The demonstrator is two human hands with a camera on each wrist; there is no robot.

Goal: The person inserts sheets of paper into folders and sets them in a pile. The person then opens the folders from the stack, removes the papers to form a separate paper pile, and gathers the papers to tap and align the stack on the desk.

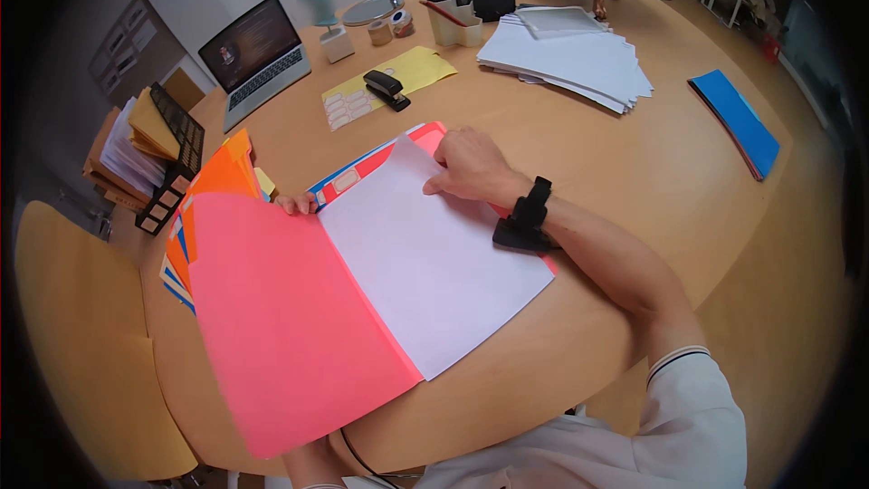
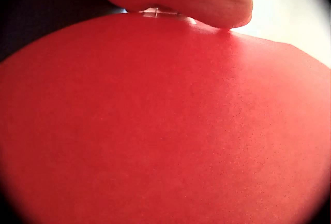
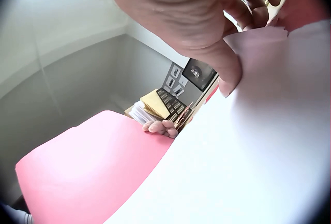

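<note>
A pink file folder (image 1: 281,317) lies open on the desk, with white paper (image 1: 421,281) over its right side. My right hand (image 1: 475,166) pinches the paper's far edge, which bends up there; in the right wrist view the thumb (image 3: 232,74) lies across the sheet's face. Fingers of my left hand (image 1: 296,205) curl over the raised left cover at its far end, and the cover hides the rest of that hand. The left wrist view is mostly the cover's red surface (image 2: 155,115). Beside the left fingers, a labelled tab (image 1: 346,181) shows past the paper.
Orange folders (image 1: 222,172) lie left of the pink one. Beyond stand a laptop (image 1: 258,59), a black stapler (image 1: 387,91) on yellow sheets, and a fanned paper stack (image 1: 570,59). A blue folder (image 1: 738,122) lies near the right edge. A file rack (image 1: 176,158) stands left.
</note>
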